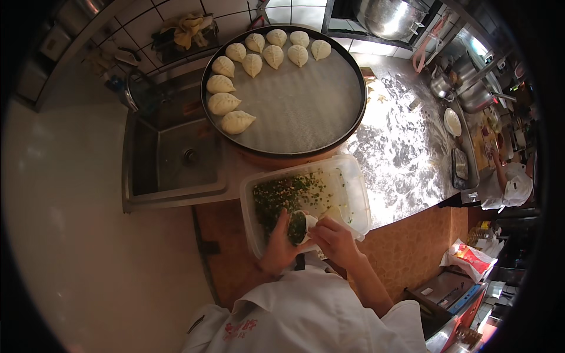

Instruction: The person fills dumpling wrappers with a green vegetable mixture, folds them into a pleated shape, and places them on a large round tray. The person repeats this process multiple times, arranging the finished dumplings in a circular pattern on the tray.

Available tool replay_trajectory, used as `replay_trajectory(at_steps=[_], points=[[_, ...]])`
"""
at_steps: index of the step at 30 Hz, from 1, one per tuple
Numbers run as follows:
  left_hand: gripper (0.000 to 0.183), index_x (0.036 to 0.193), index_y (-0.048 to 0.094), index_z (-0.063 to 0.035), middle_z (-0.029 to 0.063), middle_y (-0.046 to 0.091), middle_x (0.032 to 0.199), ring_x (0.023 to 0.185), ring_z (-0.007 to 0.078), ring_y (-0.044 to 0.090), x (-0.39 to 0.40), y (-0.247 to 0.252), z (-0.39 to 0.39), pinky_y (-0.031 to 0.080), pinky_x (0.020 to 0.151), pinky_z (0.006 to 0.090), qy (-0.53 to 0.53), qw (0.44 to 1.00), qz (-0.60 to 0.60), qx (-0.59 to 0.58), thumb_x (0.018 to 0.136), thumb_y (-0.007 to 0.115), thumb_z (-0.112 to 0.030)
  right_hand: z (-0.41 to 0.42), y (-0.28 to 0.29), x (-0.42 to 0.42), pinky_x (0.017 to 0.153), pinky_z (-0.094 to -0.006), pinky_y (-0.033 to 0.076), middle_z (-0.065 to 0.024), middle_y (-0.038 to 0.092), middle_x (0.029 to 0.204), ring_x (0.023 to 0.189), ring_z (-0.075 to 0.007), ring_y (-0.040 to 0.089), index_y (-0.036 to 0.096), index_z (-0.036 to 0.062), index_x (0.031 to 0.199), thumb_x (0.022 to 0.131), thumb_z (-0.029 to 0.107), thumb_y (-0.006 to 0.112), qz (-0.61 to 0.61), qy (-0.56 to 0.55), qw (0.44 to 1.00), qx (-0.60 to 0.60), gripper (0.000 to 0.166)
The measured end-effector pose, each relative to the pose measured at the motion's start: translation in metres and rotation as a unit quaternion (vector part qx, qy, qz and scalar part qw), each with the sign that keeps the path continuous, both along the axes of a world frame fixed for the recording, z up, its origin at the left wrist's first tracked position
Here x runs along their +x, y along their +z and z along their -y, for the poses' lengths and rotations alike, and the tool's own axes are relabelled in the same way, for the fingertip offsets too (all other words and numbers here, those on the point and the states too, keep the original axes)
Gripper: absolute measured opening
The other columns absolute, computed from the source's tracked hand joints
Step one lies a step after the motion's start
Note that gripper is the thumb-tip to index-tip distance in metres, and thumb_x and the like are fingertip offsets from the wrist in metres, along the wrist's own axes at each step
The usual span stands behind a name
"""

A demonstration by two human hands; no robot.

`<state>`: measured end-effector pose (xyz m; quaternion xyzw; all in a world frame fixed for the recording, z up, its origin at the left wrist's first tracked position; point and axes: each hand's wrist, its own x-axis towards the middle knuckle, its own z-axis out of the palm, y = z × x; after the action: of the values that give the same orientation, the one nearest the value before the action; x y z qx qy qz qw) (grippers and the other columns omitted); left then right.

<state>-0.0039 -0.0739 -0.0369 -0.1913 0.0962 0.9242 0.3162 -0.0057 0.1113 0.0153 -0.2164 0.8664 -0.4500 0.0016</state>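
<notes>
My left hand cups a round dough wrapper heaped with chopped green filling. The fingers of my right hand pinch the wrapper's right edge, where the dough is drawn up; the filling still shows on the left. Both hands are over the near side of a translucent plastic tub. More chopped green filling lies in the tub, thickest at its left. A pale flat piece, perhaps a scraper, is partly hidden behind my right hand. Beyond the tub, several pleated, leaf-shaped buns line a round steamer tray.
A steel sink with a faucet is at the left. Flour covers the steel counter at the right. A white bowl stands near its far edge. Another person in white works farther right.
</notes>
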Motion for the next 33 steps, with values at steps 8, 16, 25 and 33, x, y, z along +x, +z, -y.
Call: replay_trajectory(at_steps=[8,16,25,33], points=[[0.035,0.132,0.057,-0.0064,0.0109,0.058,0.132,0.121,0.0277,0.057,0.008,-0.010,-0.005,0.051,0.100,0.0399,-0.011,0.838,-0.307,-0.451,0.098,0.064,-0.012,0.003,0.002,0.007,0.069,-0.0341,0.053,-0.0118,0.063,0.093,0.081,-0.0270,0.066,0.071,0.0001,0.101,0.087,-0.001,0.073,0.012,-0.032,0.999,-0.040,0.014],[0.049,0.132,0.058,0.0014,0.0187,0.053,0.132,0.122,0.0391,0.055,0.006,0.017,-0.004,0.045,0.105,0.0418,-0.025,0.622,-0.515,-0.589,0.084,0.068,0.005,0.008,-0.001,0.002,0.069,-0.0331,0.052,-0.0112,0.063,0.096,0.081,-0.0250,0.065,0.071,0.0007,0.101,0.086,0.001,0.075,-0.011,-0.002,0.997,-0.072,0.016],[0.039,0.126,0.060,0.0032,0.0162,0.053,0.128,0.121,0.0315,0.057,0.017,-0.004,-0.017,0.047,0.104,0.0373,0.019,0.928,-0.177,-0.327,0.088,0.059,0.012,0.010,0.013,0.001,0.062,-0.0309,0.050,-0.0081,0.064,0.094,0.069,-0.0178,0.061,0.071,0.0022,0.099,0.080,0.011,0.083,0.085,-0.135,0.987,-0.010,0.024],[0.039,0.131,0.058,-0.0036,0.0113,0.053,0.131,0.123,0.0247,0.056,0.014,0.000,-0.011,0.049,0.105,0.0390,0.033,0.985,-0.106,-0.133,0.094,0.046,-0.001,0.014,0.012,0.001,0.060,-0.0309,0.050,-0.0089,0.063,0.089,0.067,-0.0203,0.061,0.072,0.0015,0.097,0.083,0.005,0.078,0.035,-0.101,0.994,-0.038,0.016]])
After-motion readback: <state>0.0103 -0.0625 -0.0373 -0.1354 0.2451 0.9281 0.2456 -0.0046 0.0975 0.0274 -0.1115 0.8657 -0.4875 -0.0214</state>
